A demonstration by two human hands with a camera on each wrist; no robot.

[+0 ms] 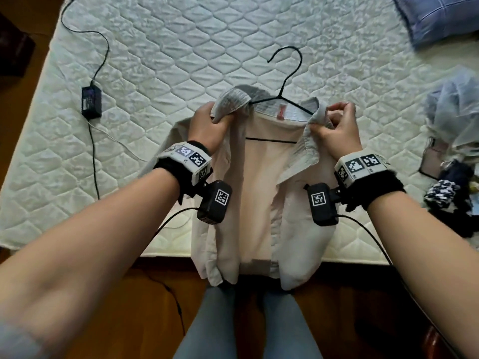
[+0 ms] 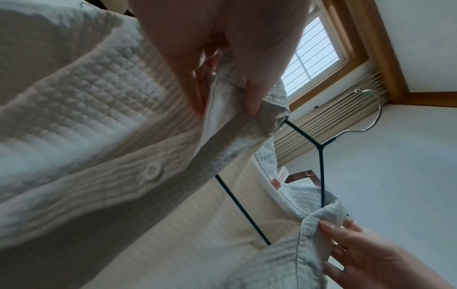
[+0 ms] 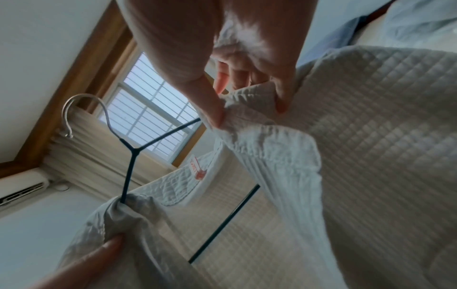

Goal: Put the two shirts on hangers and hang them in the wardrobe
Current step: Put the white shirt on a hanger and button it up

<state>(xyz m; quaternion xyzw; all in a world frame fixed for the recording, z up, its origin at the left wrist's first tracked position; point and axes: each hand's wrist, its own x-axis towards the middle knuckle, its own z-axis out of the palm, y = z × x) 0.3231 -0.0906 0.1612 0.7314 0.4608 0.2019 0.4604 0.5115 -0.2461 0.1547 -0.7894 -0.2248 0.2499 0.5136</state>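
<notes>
Gripping both collar ends, the person is seating a beige shirt [image 1: 259,182] on a black hanger [image 1: 282,99]. Head view: the shirt lies open on the mattress [image 1: 129,73], hem hanging over the near edge. The left hand [image 1: 207,125] has its fingers wrapped round the left collar and front edge; the right hand [image 1: 334,125] pinches the right collar point. The hanger's arms pass under the collar, its bar crosses the open front, and its hook points away up the bed. A bluish garment [image 1: 453,110], possibly the second shirt, sits bunched at the right edge. No wardrobe in sight.

Left wrist view: thumb and fingers [image 2: 252,97] clamp the placket just above a button [image 2: 152,171]; the hanger arm enters the fabric right beside them.

Right wrist view: thumb and forefinger [image 3: 210,109] nip the collar where the other arm disappears.

Judgement: draw each shoulder seam out fully over the arm tips, keep the pull even, centre the neck on the hook stem, then fasten the top button before lifting.
</notes>
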